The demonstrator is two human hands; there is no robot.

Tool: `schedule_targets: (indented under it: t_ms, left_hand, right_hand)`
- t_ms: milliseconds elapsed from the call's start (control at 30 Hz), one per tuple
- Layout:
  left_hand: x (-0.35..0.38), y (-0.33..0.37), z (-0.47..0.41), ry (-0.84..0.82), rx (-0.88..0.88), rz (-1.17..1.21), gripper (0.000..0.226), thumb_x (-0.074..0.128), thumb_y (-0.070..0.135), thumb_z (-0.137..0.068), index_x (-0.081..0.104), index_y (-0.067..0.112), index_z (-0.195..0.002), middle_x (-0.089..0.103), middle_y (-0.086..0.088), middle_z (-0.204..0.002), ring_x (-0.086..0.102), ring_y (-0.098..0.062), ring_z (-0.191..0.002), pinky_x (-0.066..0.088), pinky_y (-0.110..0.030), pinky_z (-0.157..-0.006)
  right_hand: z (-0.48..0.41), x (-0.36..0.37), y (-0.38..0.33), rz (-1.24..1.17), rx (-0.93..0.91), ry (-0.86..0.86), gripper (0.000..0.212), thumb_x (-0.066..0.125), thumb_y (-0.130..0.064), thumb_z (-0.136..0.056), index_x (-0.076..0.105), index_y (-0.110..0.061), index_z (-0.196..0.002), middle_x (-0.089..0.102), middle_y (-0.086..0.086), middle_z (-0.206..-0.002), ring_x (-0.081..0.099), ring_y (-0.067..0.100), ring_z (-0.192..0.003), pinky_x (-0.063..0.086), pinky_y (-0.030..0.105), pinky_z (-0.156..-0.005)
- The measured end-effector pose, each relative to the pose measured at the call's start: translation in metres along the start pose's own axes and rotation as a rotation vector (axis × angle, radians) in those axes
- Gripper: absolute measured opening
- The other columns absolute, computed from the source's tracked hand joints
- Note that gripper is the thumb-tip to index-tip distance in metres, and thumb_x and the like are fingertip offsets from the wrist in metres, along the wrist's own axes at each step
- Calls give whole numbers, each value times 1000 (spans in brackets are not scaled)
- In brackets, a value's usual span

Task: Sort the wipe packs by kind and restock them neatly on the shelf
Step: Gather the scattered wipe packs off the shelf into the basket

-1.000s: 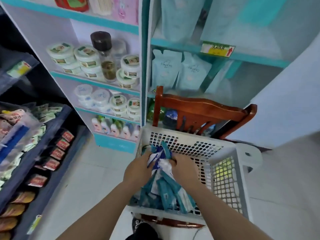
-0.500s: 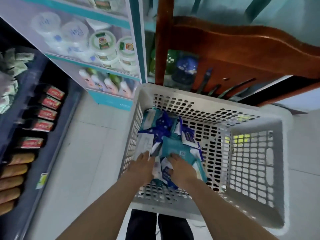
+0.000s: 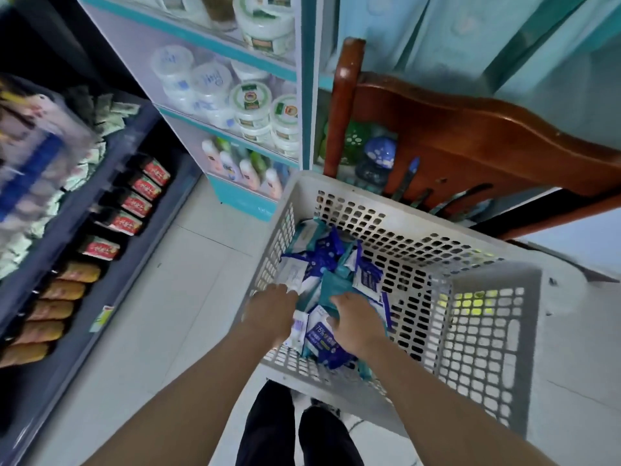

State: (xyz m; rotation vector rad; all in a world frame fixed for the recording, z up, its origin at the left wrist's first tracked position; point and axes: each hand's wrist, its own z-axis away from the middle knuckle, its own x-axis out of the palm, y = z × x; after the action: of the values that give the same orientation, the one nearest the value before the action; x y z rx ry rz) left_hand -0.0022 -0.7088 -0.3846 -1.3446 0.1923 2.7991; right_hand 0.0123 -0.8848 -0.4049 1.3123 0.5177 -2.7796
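- Both hands have gone lower since a second ago. The bunch they held up then now lies down in the basket (image 3: 369, 193).
- Head view: the left hand (image 3: 272, 311) reaches into the wipe packs (image 3: 322, 260), fingertips on a white pack (image 3: 291, 274). I cannot tell if it pinches.
- The right hand (image 3: 356, 326) lies over a teal pack (image 3: 336, 285), just above a blue pack (image 3: 322, 334). Its fingers are hidden, so I cannot tell its hold.
- Blue, teal and white packs lie mixed up together in the basket.
- I think the job is only starting: nothing looks sorted, and filling the shelf (image 3: 111, 274) is all still to do.
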Motion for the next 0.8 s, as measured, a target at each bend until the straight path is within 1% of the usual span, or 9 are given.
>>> schedule_targets:
  t_ms: [67, 133, 200, 267, 367, 467, 600, 700, 800]
  left_hand:
    - [-13, 2, 17, 77, -18, -13, 30, 55, 24, -94, 51, 15, -121, 53, -6, -120, 49, -25, -117, 45, -36, -91]
    - [-25, 3, 36, 131, -80, 37, 28, 53, 21, -94, 52, 15, -121, 52, -4, -120, 47, -24, -118, 46, -36, -89]
    - [-38, 1, 58, 159, -181, 99, 28, 52, 20, -94, 52, 15, -121, 51, -3, -122, 47, -23, -119, 47, -36, -86]
    - [-54, -4, 83, 175, -285, 116, 32, 56, 20, -92, 52, 16, -123, 50, -3, -122, 48, -22, -118, 47, -34, -83]
    - [-74, -22, 125, 213, -432, 134, 34, 56, 26, -94, 51, 17, -125, 50, -3, -122, 51, -21, -114, 47, -31, -82]
    - [-89, -48, 178, 326, -537, 147, 30, 51, 31, -96, 54, 14, -121, 52, -5, -118, 54, -24, -109, 46, -32, -79]
    - [-102, -86, 253, 458, -684, 160, 26, 52, 27, -96, 57, 14, -117, 55, -8, -118, 56, -28, -109, 48, -35, -82]
    - [-102, -125, 304, 518, -802, 167, 22, 52, 19, -92, 59, 14, -112, 58, -7, -114, 57, -28, -107, 49, -37, -82]
    - [-100, -166, 353, 583, -881, 141, 21, 53, 19, -91, 59, 16, -111, 60, -4, -113, 55, -24, -110, 47, -36, -84]
  right_hand:
    - [9, -15, -7, 87, -43, 46, 42, 49, -35, -97, 46, -17, -135, 52, 6, -128, 49, 24, -120, 46, 38, -96]
    - [17, -31, -18, 159, -95, 114, 40, 49, -37, -96, 49, -17, -132, 55, 7, -125, 51, 24, -116, 47, 38, -94]
    - [26, -48, -33, 196, -169, 164, 40, 49, -36, -96, 49, -18, -132, 55, 6, -124, 51, 24, -116, 46, 37, -93]
    - [35, -66, -52, 224, -249, 200, 40, 49, -35, -96, 49, -19, -133, 54, 5, -125, 50, 24, -117, 45, 36, -93]
    - [50, -91, -90, 275, -378, 264, 40, 49, -35, -96, 50, -19, -132, 54, 4, -127, 50, 23, -118, 44, 35, -95]
    - [68, -113, -140, 318, -521, 334, 39, 52, -36, -94, 51, -19, -129, 55, 3, -125, 50, 22, -115, 43, 35, -92]
    - [90, -134, -220, 357, -695, 401, 40, 55, -38, -92, 54, -18, -127, 54, 5, -121, 49, 25, -115, 40, 36, -91]
    - [104, -141, -284, 383, -828, 454, 38, 56, -37, -90, 56, -18, -123, 55, 4, -120, 49, 26, -116, 39, 35, -91]
    - [119, -143, -351, 392, -946, 485, 39, 58, -35, -89, 57, -20, -124, 56, 4, -119, 50, 26, -116, 39, 35, -91]
